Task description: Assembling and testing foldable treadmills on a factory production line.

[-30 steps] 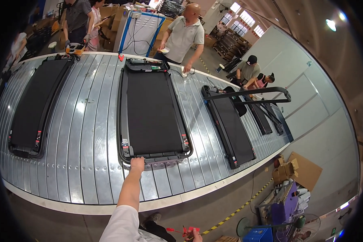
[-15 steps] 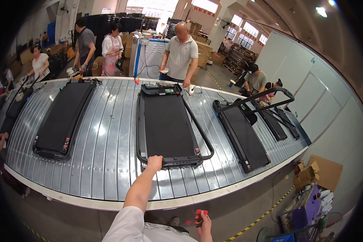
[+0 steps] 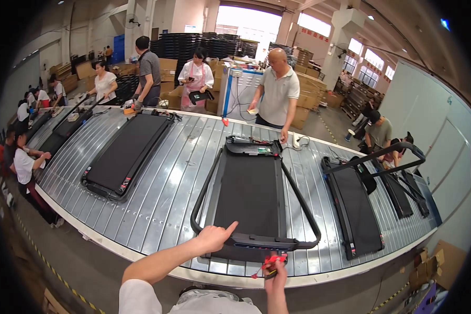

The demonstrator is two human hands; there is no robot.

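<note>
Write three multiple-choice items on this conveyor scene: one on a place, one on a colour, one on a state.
1. Where does the left hand rest?
A. on the near end of the middle treadmill
B. on a cardboard box
C. on the floor

2. What colour is the small tool in the right hand?
A. blue
B. red
C. white

3. How does the handrail of the right treadmill stand?
A. taken off
B. folded flat
C. raised above the deck

Answers: 1 A, the forefinger points onto its near end frame; 2 B, the tool shows red at the conveyor edge; 3 C, the rail slants up over the belt.
</note>
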